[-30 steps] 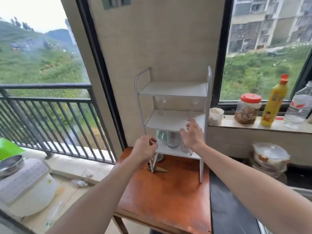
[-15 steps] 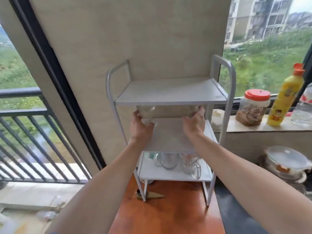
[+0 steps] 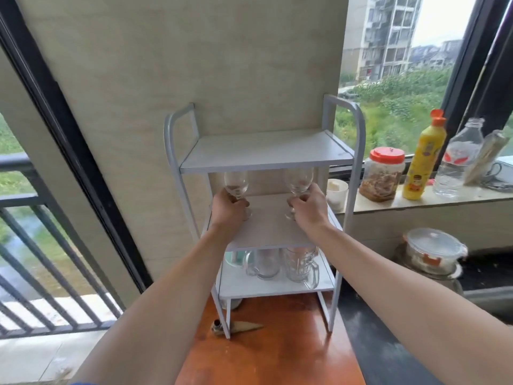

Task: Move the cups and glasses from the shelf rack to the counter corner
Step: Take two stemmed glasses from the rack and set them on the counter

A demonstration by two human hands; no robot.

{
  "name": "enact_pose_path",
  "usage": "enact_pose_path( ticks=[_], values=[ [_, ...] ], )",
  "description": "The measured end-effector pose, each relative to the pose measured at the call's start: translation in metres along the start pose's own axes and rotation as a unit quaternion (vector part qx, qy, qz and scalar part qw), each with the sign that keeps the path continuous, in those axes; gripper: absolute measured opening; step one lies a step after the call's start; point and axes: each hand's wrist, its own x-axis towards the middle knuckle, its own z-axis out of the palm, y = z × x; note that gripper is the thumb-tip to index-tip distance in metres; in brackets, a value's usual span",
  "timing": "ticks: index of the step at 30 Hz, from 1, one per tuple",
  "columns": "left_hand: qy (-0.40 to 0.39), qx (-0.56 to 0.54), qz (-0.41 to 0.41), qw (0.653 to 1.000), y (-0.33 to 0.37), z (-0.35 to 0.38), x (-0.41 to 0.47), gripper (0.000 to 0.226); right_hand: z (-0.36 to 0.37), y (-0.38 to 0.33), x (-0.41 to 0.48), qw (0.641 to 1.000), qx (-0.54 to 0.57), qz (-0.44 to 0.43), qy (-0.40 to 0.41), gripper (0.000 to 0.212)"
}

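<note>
A white three-tier shelf rack (image 3: 266, 151) stands on a wooden table against the wall. On its middle tier stand two clear stemmed glasses. My left hand (image 3: 229, 208) is closed around the stem of the left wine glass (image 3: 236, 183). My right hand (image 3: 306, 207) grips the stem of the right wine glass (image 3: 299, 182). Both glass bases rest on or just above the middle shelf. On the bottom tier sit two clear glass mugs (image 3: 301, 265) with handles and a pale green cup (image 3: 231, 258), partly hidden by the shelf above. The top tier holds nothing.
The orange-brown wooden table (image 3: 277, 357) meets a black counter (image 3: 388, 357) on the right. A window sill holds a small white cup (image 3: 337, 194), a red-lidded jar (image 3: 384, 175), a yellow bottle (image 3: 423, 157) and a water bottle (image 3: 458, 162). A lidded bowl (image 3: 433, 250) sits below. A balcony railing (image 3: 41, 245) is at left.
Both hands rose from the rack's lower front to the middle tier and closed on the two wine glasses' stems. The view moved closer to the rack.
</note>
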Motion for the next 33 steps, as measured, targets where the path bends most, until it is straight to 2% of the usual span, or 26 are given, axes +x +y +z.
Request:
enact_pose_path(
  ticks=[3,9,13,18,25,33],
  values=[
    [-0.019,0.003,-0.023,1.000,0.008,-0.006,-0.023,0.020,-0.012,-0.006,-0.022,1.000,0.011,0.010,-0.025,0.024],
    [-0.080,0.016,-0.046,0.996,0.030,-0.031,-0.086,0.032,-0.041,-0.017,-0.079,0.993,0.059,0.055,-0.082,0.033],
    [-0.126,-0.021,-0.059,0.990,0.043,-0.038,-0.137,0.032,-0.072,-0.014,-0.125,0.987,0.105,0.089,-0.080,0.026],
    [-0.184,-0.030,-0.103,0.977,0.047,-0.019,-0.204,0.034,-0.132,-0.002,-0.183,0.980,0.141,0.130,-0.053,0.034],
    [-0.309,-0.028,-0.123,0.943,0.059,0.061,-0.293,0.039,-0.266,0.008,-0.258,0.980,0.134,0.147,0.021,0.032],
    [-0.481,-0.018,-0.111,0.869,0.086,0.210,-0.429,0.048,-0.459,0.014,-0.358,0.974,0.095,0.141,0.147,0.042]
  ],
)
